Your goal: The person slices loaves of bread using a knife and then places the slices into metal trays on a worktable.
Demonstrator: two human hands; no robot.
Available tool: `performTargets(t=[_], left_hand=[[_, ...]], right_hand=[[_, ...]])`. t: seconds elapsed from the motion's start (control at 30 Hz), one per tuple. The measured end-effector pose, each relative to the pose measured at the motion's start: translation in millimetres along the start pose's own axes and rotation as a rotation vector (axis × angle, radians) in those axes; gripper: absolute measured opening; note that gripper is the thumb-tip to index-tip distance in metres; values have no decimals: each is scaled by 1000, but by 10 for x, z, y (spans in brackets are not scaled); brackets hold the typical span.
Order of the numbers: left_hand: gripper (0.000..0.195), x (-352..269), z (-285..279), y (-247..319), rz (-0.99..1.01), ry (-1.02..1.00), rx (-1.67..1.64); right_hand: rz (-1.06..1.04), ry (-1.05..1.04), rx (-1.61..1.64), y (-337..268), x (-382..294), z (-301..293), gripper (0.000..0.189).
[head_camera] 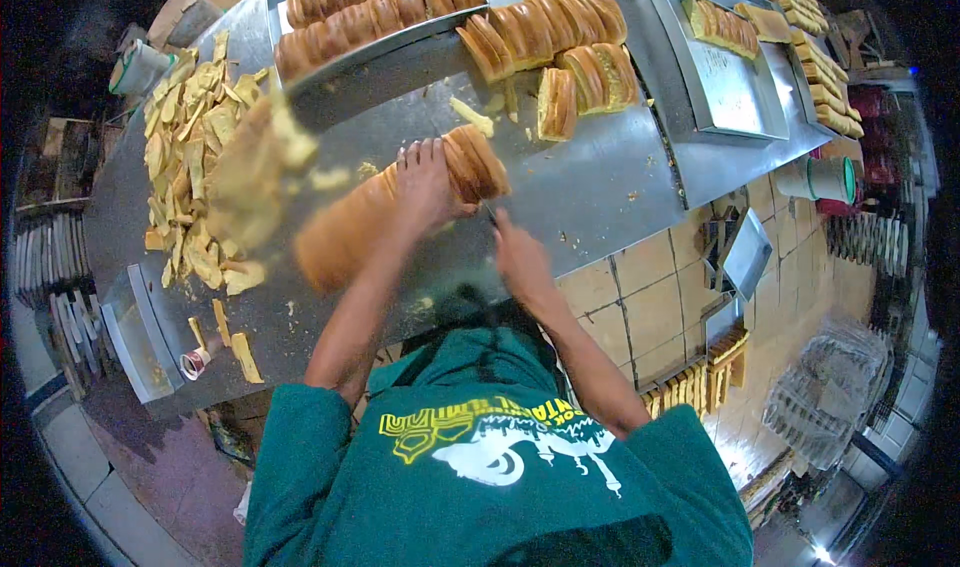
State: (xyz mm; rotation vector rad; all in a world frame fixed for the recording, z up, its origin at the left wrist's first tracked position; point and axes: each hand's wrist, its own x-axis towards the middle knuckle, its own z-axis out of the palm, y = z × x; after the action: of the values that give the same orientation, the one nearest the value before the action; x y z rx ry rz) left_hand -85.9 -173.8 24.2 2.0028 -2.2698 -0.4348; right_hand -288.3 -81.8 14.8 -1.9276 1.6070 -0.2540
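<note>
A long brown-crusted bread loaf [352, 222] lies slantwise on the metal table before me, its left end blurred. My left hand [427, 180] grips it from above, fingers over the crust and thumb towards the near side. The loaf's right end [476, 162] extends past that hand and shows lengthwise creases. In my right hand [521, 255] is a knife [491, 210]; only a short part of its blade shows, close against the near side of this end. Beyond the loaf lies a pale bread strip [472, 116].
Bread trimmings [195, 154] are heaped at left, beside a blurred yellowish piece [259, 169]. A metal tray [375, 38] of loaves stands at the back, near cut bread sections [559, 30]. Another tray [720, 86] sits at right. The metal table [600, 169] ends above a tiled floor.
</note>
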Motion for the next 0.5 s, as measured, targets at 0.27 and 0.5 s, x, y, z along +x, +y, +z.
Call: performTargets(t=[0.27, 0.5], left_hand=[[129, -53, -2, -15, 7, 34, -5], [129, -49, 33, -112, -15, 41, -34]], right_hand=[[-3, 73, 77, 312, -349, 274, 39], [-43, 103, 46, 302, -632, 376, 41]])
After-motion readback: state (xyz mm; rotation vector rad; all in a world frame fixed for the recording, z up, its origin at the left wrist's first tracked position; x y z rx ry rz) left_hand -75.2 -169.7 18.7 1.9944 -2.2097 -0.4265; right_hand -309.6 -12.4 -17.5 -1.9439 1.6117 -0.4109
